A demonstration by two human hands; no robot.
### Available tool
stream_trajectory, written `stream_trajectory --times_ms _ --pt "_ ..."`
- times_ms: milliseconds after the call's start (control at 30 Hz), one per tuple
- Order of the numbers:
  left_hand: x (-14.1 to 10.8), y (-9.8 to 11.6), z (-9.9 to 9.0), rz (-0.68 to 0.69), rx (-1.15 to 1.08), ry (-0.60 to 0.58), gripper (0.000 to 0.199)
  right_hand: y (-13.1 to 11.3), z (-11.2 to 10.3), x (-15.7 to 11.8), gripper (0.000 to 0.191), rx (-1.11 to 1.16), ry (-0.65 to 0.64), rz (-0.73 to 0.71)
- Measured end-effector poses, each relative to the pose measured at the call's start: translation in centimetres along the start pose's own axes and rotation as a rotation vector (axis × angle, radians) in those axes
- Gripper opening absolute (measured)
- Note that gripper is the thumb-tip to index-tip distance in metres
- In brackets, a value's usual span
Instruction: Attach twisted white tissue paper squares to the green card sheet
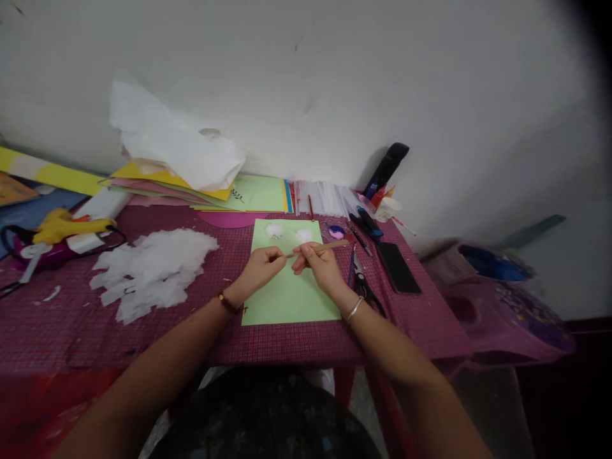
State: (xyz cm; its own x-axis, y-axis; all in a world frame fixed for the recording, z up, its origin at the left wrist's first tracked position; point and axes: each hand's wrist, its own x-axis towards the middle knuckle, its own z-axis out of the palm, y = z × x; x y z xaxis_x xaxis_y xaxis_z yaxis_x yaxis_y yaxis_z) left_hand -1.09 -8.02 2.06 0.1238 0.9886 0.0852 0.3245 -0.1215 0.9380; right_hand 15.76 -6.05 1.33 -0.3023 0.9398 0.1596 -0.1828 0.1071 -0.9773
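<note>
A thin tan stick (338, 244), flat and wooden-looking, spans both hands above a light green sheet of paper (291, 299). My right hand (326, 269) pinches it near the middle between thumb and fingers, and its wider end points right. At the narrow left end, the closed fingertips of my left hand (259, 268) meet the stick; whether a small piece sits between them is too small to tell. Two white fluffy tufts, a left one (273, 230) and a right one (303, 235), lie on the upper part of the sheet, just beyond my fingers.
White paper pieces (157, 268) are heaped at left, by a yellow glue gun (71, 226). Coloured sheets (220, 191) are stacked behind. On the right lie scissors (366, 290), a phone (399, 268), pens and a small purple paint lid (336, 232). A pink bag (507, 312) hangs beyond the table's edge.
</note>
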Motion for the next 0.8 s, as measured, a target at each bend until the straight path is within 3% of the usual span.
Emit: stream_trajectory --times_ms 133,367,800 --pt "0.0 0.0 -0.1 -0.034 -0.01 -0.004 0.016 -0.1 0.2 -0.1 0.04 -0.023 -0.004 -0.016" --pt "0.3 -1.0 -0.4 -0.085 -0.311 -0.158 0.014 -0.1 0.0 0.0 0.038 0.036 0.022 0.022" --pt "0.7 -0.9 -0.9 -0.254 -0.232 -0.231 0.02 -0.4 0.1 -0.4 0.041 -0.195 -0.131 -0.032"
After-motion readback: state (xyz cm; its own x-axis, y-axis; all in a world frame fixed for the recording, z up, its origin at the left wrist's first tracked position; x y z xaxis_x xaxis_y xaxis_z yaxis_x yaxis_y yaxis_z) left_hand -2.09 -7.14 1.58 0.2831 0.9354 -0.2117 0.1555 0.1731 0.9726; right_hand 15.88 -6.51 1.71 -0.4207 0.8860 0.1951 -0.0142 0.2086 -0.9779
